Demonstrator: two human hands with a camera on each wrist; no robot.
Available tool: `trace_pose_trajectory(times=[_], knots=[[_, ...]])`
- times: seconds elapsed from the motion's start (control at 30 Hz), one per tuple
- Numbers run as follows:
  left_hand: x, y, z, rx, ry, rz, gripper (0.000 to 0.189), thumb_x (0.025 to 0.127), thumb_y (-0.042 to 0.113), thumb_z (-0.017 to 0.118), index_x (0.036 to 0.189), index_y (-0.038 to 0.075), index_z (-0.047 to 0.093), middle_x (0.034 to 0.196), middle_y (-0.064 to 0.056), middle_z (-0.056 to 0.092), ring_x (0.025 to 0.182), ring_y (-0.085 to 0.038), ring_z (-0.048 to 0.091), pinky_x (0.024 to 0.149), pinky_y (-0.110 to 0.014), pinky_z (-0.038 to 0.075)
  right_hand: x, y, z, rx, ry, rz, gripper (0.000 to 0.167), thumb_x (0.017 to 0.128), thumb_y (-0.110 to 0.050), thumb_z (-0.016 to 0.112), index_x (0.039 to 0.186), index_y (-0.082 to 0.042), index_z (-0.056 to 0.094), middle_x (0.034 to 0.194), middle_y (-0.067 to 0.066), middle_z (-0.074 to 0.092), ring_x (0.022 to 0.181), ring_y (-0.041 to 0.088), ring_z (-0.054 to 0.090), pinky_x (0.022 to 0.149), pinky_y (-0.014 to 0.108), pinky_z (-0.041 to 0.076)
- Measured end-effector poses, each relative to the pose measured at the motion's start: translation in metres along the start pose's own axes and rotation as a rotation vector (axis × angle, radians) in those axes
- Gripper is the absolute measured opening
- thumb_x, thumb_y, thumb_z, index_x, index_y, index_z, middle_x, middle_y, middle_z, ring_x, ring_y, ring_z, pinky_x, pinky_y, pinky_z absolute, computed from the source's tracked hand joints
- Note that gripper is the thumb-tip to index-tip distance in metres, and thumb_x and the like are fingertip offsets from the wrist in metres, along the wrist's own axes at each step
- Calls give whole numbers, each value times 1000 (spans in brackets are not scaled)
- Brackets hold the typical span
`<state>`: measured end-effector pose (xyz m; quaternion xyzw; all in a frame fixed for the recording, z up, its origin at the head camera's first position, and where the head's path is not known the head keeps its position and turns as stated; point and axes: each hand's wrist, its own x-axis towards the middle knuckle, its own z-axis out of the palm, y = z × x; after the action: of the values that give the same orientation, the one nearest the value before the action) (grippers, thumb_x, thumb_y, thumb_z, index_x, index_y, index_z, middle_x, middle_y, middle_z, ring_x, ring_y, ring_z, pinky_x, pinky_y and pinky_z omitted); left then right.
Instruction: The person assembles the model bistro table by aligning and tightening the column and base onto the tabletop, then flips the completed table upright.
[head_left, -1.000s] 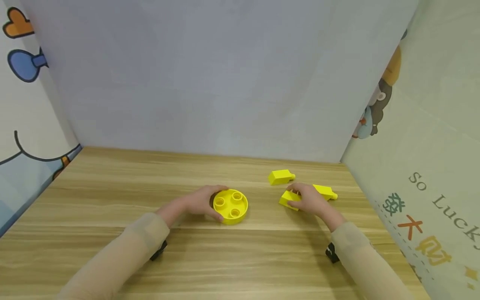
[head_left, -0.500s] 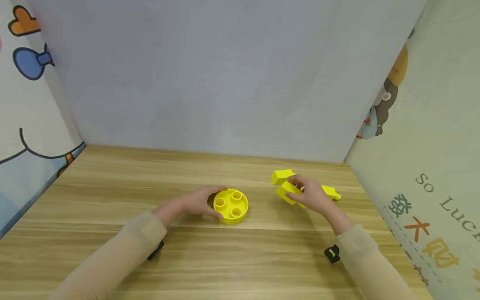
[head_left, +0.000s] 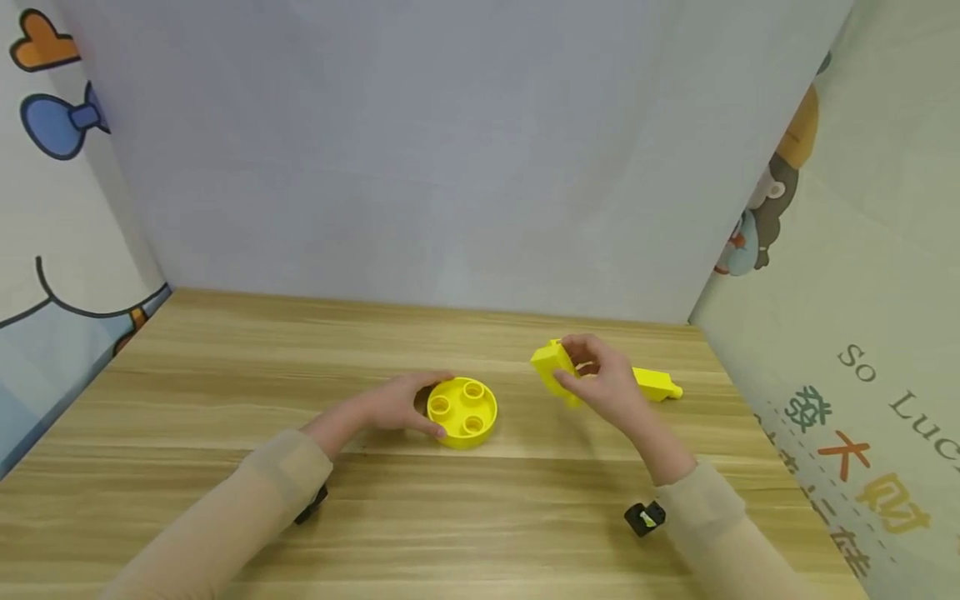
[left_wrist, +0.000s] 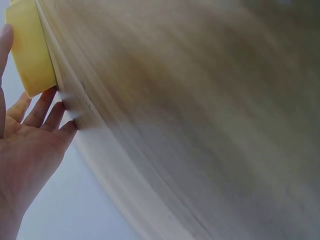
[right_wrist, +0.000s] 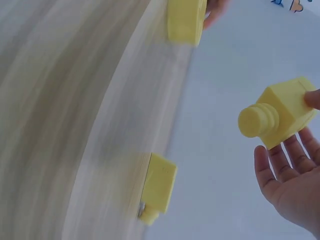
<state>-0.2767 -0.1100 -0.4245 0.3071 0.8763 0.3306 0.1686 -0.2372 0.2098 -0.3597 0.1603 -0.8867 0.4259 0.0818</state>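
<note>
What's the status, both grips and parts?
Left grip holding round yellow base. Right grip pinching knobbed block above table. Another block right of both, not between.

In the head view, the right hand (head_left: 603,379) partly hides the yellow, angular, bottle-shaped block (head_left: 552,367). In the left wrist view, the top edge cuts off the yellow, round, shallow dish (left_wrist: 31,52); the wood-grained worktop (left_wrist: 200,115) is blurred.
</note>
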Motion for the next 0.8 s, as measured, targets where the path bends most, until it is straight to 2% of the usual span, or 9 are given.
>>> trace_pose_trajectory(times=[0.2, 0.33, 0.53, 0.8], knots=[[2, -1, 3, 15, 17, 0, 92, 72, 41, 80, 145, 8, 35, 148, -10, 37, 137, -30, 32, 112, -47, 24, -3, -12, 22, 143, 24, -20, 41, 84, -14, 72, 120, -5, 55, 107, 13, 63, 97, 23, 59, 83, 33, 51], [3, -3, 5, 14, 35, -3, 92, 72, 43, 80, 145, 9, 36, 148, -10, 38, 137, -30, 33, 112, -48, 24, -3, -17, 39, 255, 23, 9, 40, 84, -10, 71, 119, -4, 53, 108, 13, 62, 98, 21, 58, 83, 27, 50], [2, -4, 6, 8, 55, -18, 92, 71, 44, 80, 144, 8, 36, 147, -11, 38, 136, -30, 33, 112, -47, 24, -3, -22, 61, 413, 4, 63, 39, 83, -3, 69, 118, -4, 51, 110, 15, 61, 100, 19, 57, 84, 28, 50], [0, 1, 9, 11, 75, -20, 92, 72, 43, 80, 144, 6, 36, 146, -14, 40, 134, -29, 38, 111, -45, 27, -3, -17, 80, 479, -68, 54, 41, 81, 0, 71, 116, -3, 50, 115, 16, 62, 105, 20, 59, 85, 31, 51]])
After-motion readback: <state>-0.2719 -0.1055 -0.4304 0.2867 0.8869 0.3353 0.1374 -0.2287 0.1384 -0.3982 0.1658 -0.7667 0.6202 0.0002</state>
